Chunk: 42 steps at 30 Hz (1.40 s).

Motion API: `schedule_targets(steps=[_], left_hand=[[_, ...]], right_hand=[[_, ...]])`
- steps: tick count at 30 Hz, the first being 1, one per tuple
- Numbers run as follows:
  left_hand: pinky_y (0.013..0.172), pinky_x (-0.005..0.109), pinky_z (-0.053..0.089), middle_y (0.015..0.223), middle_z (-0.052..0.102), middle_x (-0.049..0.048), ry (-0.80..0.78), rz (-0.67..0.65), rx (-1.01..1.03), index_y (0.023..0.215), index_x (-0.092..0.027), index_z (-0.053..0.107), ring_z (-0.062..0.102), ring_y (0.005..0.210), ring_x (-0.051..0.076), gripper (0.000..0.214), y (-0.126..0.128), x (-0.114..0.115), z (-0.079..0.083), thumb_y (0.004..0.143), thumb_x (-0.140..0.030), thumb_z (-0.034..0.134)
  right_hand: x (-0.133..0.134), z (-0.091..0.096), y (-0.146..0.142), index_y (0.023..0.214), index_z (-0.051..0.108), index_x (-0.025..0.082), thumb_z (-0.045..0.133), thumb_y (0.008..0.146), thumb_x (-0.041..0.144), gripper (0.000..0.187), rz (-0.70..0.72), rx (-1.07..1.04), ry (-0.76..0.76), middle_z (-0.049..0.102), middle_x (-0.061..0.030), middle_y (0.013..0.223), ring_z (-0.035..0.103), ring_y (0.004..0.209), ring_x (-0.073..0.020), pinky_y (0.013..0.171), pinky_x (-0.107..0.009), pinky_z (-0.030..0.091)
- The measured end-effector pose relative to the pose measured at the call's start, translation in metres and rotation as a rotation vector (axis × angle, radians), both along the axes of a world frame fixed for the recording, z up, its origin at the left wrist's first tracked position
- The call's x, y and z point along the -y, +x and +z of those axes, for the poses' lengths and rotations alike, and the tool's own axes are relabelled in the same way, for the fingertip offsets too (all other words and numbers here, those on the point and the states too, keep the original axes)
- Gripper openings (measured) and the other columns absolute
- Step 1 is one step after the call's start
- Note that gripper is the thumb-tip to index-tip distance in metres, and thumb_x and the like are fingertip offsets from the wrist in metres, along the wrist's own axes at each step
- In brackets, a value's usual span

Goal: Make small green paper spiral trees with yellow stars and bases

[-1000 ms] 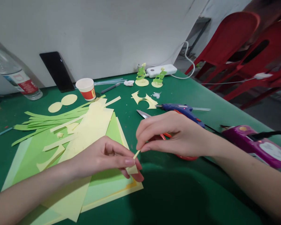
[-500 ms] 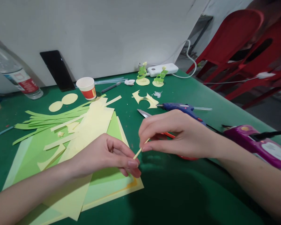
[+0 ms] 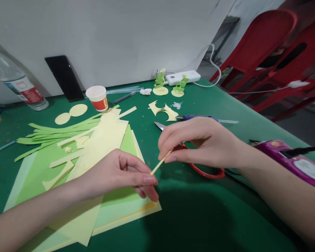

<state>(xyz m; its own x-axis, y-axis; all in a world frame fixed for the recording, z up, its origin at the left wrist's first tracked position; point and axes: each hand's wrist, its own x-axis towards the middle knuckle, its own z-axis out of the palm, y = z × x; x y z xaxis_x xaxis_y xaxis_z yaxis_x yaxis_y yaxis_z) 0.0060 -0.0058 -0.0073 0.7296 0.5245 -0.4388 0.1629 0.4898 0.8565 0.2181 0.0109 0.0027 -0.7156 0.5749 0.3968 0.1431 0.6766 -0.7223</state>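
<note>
A thin rolled strip of pale yellow paper [image 3: 160, 163] stretches between my two hands above the green table [image 3: 199, 217]. My left hand [image 3: 120, 173] pinches its lower end with thumb and fingers closed. My right hand [image 3: 196, 141] pinches the upper end between thumb and forefinger. Under my left hand lie stacked yellow and light green paper sheets [image 3: 112, 206]. Red-handled scissors [image 3: 199, 168] lie on the table just beneath my right hand.
Cut green strips [image 3: 55, 131] and yellow circles [image 3: 70, 113] lie at left, with a paper cup [image 3: 97, 98], a water bottle [image 3: 18, 87] and a dark phone [image 3: 64, 78] behind. A blue glue gun [image 3: 199, 118], a purple device [image 3: 294, 162], small paper figures [image 3: 169, 85], a white power strip [image 3: 183, 77] and red chairs [image 3: 262, 45] are to the right.
The paper between my hands has become a longer, thinner roll; my right hand has drawn up and right, away from my left. The flat yellow tab at my left fingertips is gone.
</note>
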Motion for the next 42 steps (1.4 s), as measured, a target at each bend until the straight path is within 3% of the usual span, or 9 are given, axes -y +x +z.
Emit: schedule_targets(steps=[5, 10, 18, 21, 23, 28, 32, 35, 42], left_hand=[[0.065, 0.017, 0.052, 0.070, 0.074, 0.0001, -0.019, -0.004, 0.063, 0.071, -0.015, 0.069, 0.069, 0.068, 0.010, 0.008, -0.001, -0.001, -0.003, 0.077, -0.019, 0.066], [0.062, 0.017, 0.053, 0.076, 0.074, 0.0041, -0.022, -0.049, 0.151, 0.079, -0.014, 0.070, 0.069, 0.066, 0.011, 0.013, -0.003, -0.001, -0.003, 0.083, -0.022, 0.060], [0.065, 0.015, 0.054, 0.067, 0.073, -0.0032, 0.119, 0.035, -0.021, 0.070, -0.018, 0.070, 0.068, 0.066, 0.008, 0.005, -0.002, -0.003, 0.002, 0.075, -0.019, 0.068], [0.059, 0.013, 0.054, 0.066, 0.073, -0.0033, 0.328, 0.125, -0.100, 0.068, -0.019, 0.070, 0.067, 0.060, 0.008, 0.004, -0.003, -0.004, 0.004, 0.072, -0.018, 0.069], [0.053, 0.013, 0.054, 0.063, 0.073, -0.0025, 0.561, 0.173, -0.175, 0.068, -0.019, 0.071, 0.067, 0.057, 0.010, 0.005, -0.003, -0.004, 0.005, 0.072, -0.019, 0.069], [0.042, 0.010, 0.049, 0.062, 0.072, -0.0030, 1.435, 0.272, -0.263, 0.070, -0.017, 0.069, 0.064, 0.049, 0.008, 0.004, -0.006, -0.001, 0.001, 0.072, -0.013, 0.069], [0.054, 0.017, 0.056, 0.065, 0.073, 0.0009, 2.002, 0.313, -0.269, 0.075, -0.014, 0.066, 0.067, 0.056, 0.011, 0.005, -0.008, -0.001, -0.004, 0.072, -0.010, 0.069], [0.062, 0.017, 0.058, 0.066, 0.073, 0.0009, 2.128, 0.336, -0.283, 0.073, -0.013, 0.066, 0.068, 0.059, 0.011, 0.005, -0.009, -0.002, -0.005, 0.072, -0.011, 0.070], [0.066, 0.013, 0.056, 0.065, 0.073, 0.0028, 2.159, 0.341, -0.310, 0.072, -0.010, 0.067, 0.068, 0.062, 0.009, 0.004, -0.009, -0.003, -0.001, 0.072, -0.012, 0.070]], right_hand=[[0.004, 0.005, 0.004, 0.076, 0.066, 0.014, 0.059, 0.080, 0.015, 0.007, 0.010, 0.016, 0.134, 0.064, -0.0038, 0.076, 0.058, 0.066, -0.0062, 0.060, -0.015, 0.047], [0.007, 0.011, 0.007, 0.079, 0.068, 0.016, 0.060, 0.079, 0.012, 0.009, 0.015, 0.017, 0.167, 0.064, -0.0040, 0.078, 0.059, 0.066, -0.0074, 0.060, -0.017, 0.047], [0.011, 0.014, 0.008, 0.072, 0.068, 0.015, 0.058, 0.081, 0.016, 0.013, -0.060, 0.052, 0.194, 0.065, -0.0038, 0.071, 0.058, 0.061, -0.0079, 0.056, -0.018, 0.046], [0.012, 0.013, 0.009, 0.068, 0.067, 0.016, 0.058, 0.081, 0.021, 0.016, -0.146, 0.086, 0.170, 0.064, -0.0018, 0.067, 0.056, 0.058, -0.0073, 0.053, -0.018, 0.043], [0.012, 0.013, 0.007, 0.065, 0.066, 0.016, 0.060, 0.080, 0.025, 0.018, -0.216, 0.128, 0.106, 0.064, -0.0010, 0.064, 0.055, 0.056, -0.0074, 0.052, -0.019, 0.042], [0.011, 0.016, 0.001, 0.060, 0.062, 0.017, 0.064, 0.074, 0.036, 0.023, -0.386, 0.194, -0.241, 0.059, 0.0008, 0.057, 0.048, 0.051, -0.0071, 0.046, -0.019, 0.036], [0.009, 0.018, -0.002, 0.056, 0.058, 0.016, 0.065, 0.071, 0.042, 0.030, -0.381, 0.155, -0.537, 0.050, 0.0025, 0.050, 0.041, 0.045, -0.0063, 0.041, -0.020, 0.031], [0.009, 0.018, -0.001, 0.054, 0.057, 0.017, 0.064, 0.071, 0.045, 0.033, -0.382, 0.152, -0.624, 0.046, 0.0027, 0.046, 0.039, 0.041, -0.0062, 0.039, -0.020, 0.028], [0.010, 0.018, 0.002, 0.056, 0.061, 0.017, 0.068, 0.067, 0.041, 0.027, -0.454, 0.113, -0.560, 0.052, 0.0004, 0.052, 0.040, 0.044, -0.0064, 0.038, -0.019, 0.031]])
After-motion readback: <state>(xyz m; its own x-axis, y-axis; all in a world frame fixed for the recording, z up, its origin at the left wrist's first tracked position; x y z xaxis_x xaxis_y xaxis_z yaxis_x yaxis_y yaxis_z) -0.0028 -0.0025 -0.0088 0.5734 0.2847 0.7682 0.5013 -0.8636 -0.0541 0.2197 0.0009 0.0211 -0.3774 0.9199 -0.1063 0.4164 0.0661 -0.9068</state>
